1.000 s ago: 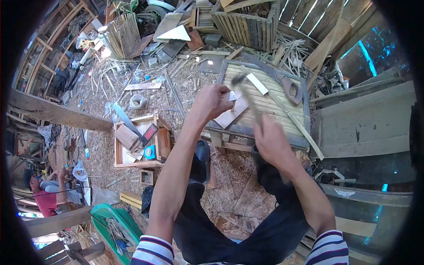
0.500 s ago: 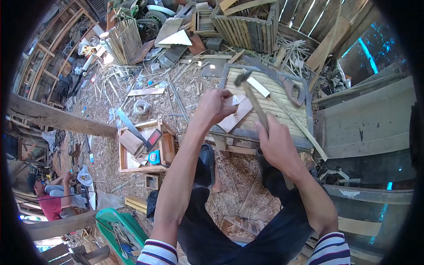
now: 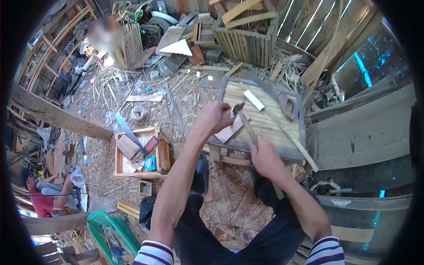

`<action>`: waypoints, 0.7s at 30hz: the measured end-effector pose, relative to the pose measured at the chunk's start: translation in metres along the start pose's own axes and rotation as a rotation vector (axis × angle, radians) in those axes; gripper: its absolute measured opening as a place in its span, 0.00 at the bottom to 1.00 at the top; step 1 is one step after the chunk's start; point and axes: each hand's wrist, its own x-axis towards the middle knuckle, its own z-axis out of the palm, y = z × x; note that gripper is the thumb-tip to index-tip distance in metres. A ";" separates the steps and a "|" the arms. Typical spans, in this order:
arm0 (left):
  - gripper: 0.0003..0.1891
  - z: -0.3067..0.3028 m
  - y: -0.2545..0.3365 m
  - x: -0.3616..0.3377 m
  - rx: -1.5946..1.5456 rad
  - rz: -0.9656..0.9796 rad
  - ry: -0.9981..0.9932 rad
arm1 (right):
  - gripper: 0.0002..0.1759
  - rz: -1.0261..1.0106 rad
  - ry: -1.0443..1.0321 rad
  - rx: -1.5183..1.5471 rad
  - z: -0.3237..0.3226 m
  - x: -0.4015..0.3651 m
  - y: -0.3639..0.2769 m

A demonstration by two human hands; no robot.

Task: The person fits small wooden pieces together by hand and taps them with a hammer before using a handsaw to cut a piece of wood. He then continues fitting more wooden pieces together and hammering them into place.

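My right hand [image 3: 266, 160] is wrapped round the wooden handle of a hammer [image 3: 250, 129]. The hammer's head is close beside the fingertips of my left hand [image 3: 213, 116], over a small pale wooden board [image 3: 230, 130]. My left hand's fingers are pinched together at the board's upper end; what they hold is too small to make out. Beneath the board is a low slatted worktable [image 3: 265, 147] with a dark frame. A white strip [image 3: 254, 100] and a handsaw [image 3: 287, 106] lie on the table's far part.
A wooden crate [image 3: 118, 154] at the left holds a saw, a blue tape measure [image 3: 150, 164] and wood blocks. A long thin stick [image 3: 300, 148] overhangs the table's right edge. A person [image 3: 42, 201] sits far left, near a green container [image 3: 95, 227].
The hammer's head has come down and left towards my left fingertips, and my right hand has moved lower. The whole view has shifted slightly.
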 end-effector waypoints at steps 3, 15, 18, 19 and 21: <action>0.22 0.000 -0.003 -0.002 0.019 -0.011 0.008 | 0.15 0.007 -0.064 -0.096 -0.012 0.010 -0.014; 0.21 0.004 -0.005 0.000 0.000 0.003 -0.003 | 0.14 0.084 -0.119 -0.014 -0.020 0.004 -0.046; 0.22 -0.004 0.001 -0.003 -0.012 -0.041 -0.040 | 0.14 0.155 -0.022 0.129 -0.015 -0.001 -0.041; 0.22 -0.002 -0.001 -0.002 0.007 -0.025 -0.027 | 0.13 0.063 -0.043 0.049 0.000 0.002 -0.013; 0.22 0.001 -0.002 0.001 0.019 -0.028 -0.033 | 0.13 0.042 -0.115 -0.079 -0.002 0.006 -0.006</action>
